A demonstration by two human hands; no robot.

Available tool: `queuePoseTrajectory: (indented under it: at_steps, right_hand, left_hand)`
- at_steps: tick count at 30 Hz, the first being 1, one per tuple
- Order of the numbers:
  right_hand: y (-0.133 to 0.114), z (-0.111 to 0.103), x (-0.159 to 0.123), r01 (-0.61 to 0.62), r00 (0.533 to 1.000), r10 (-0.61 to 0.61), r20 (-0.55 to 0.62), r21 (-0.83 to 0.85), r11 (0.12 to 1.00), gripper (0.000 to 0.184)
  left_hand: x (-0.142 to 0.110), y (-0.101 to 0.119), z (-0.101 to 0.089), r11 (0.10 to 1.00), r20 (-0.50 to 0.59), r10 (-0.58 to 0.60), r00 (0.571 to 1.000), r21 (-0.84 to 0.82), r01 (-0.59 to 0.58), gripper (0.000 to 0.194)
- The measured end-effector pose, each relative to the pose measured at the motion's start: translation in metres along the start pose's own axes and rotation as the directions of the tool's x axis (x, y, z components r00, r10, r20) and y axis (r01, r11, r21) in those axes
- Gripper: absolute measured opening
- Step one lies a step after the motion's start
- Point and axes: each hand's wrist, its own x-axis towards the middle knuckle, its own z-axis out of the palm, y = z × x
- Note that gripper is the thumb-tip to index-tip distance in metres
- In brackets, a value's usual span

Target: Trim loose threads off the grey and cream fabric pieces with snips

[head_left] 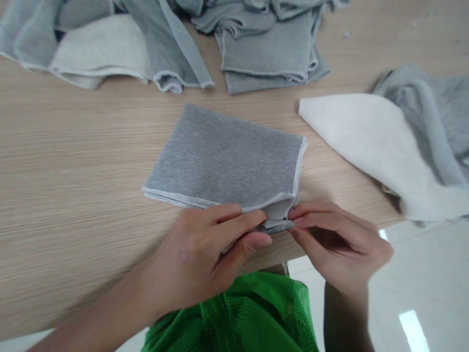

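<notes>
Gray cloth [227, 156] lies folded flat on the wooden table [73, 156], close to the table's near edge, right in front of you. It has pale stitches along its edges. Your left hand [212, 247] is closed on the side of the cloth nearest you, with the edge pinched between your thumb and fingers. Your right hand [337, 239] pinches the near right corner with its fingertips. Your two hands are near each other, but they do not touch. Between them, the top layer lifts up a bit and makes a small open gap, and you can see the light inside of the cloth.

Past the cloth, at the top left, is a messy gray heap [176, 54] with a cream patch [106, 46] showing. Next to it, at the top middle, is a pile of folded gray pieces [267, 49]. Over on the right, a white piece [366, 127] lies with a crumpled gray piece [428, 112]. Green mesh stuff [242, 318] is down below the table edge, and the shiny pale floor [432, 274] shows beside it.
</notes>
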Motion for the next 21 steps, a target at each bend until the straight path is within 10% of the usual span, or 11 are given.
queuePoseTrajectory:
  at_steps: [21]
  right_hand:
    - [0.0013,-0.0017,0.0016,-0.012,0.999,0.012,0.037,-0.013,1.0,0.025]
  left_hand:
    - [0.0023,0.0008,0.0007,0.999,-0.003,-0.037,0.999,-0.005,0.037,0.024]
